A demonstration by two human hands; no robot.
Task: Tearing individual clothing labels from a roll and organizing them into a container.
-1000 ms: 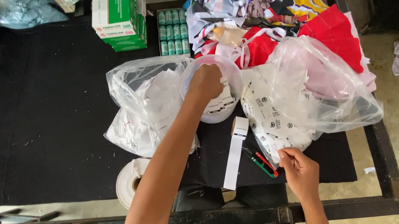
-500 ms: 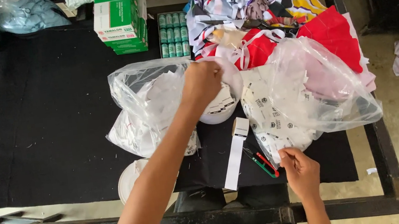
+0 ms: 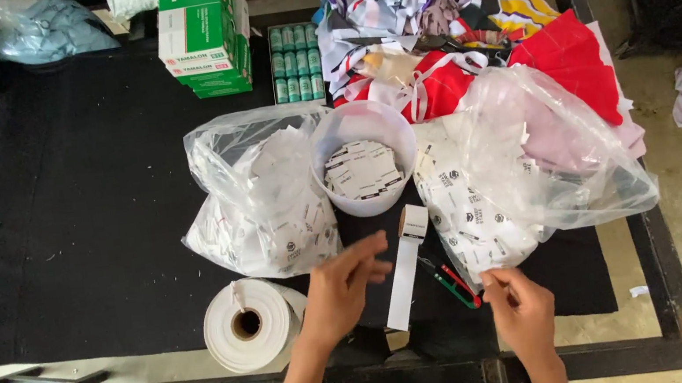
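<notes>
Black table (image 3: 51,214) | left hand (image 3: 341,289) open beside label strip (image 3: 406,271) | right hand (image 3: 518,313) maybe pinching

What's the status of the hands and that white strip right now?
Left hand open, fingers beside white strip, not gripping. Right hand pinching something small, cannot tell what. Tape roll near left wrist; nothing blocking.

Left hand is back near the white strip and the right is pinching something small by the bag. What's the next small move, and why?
Probably bring the left hand onto the white strip, to steady its near end. Its open fingers hover just left of the strip, holding nothing, while the right hand pinches a small piece beside the clear bag of labels. What the piece is, I cannot tell.
</notes>
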